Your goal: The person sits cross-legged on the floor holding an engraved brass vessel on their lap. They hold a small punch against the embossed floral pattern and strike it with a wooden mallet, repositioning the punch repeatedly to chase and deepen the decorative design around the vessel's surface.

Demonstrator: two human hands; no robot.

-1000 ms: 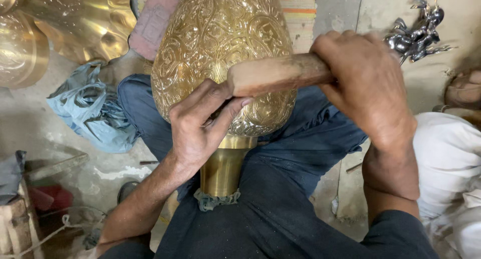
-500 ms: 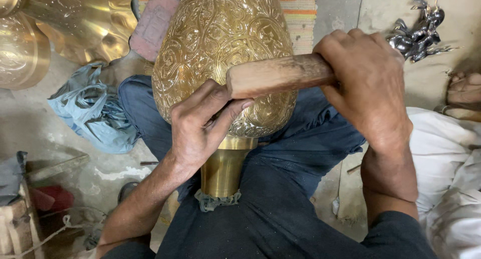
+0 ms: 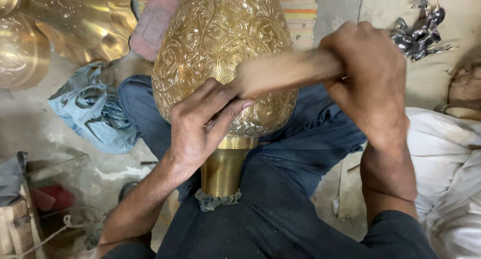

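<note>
The engraved brass vase (image 3: 220, 48) is laid across the lap, its plain neck (image 3: 223, 166) pointing toward the body, just below the left fingers. The left hand (image 3: 200, 126) is pressed against the lower bulge of the vase, fingers (image 3: 228, 111) bent and drawn close together; whether a small tool is pinched there cannot be told. A blurred wooden mallet (image 3: 283, 71) is gripped in the closed right hand (image 3: 371, 83), its head just above the left fingertips. A blue cloth (image 3: 90, 111) is seen left of the hand.
</note>
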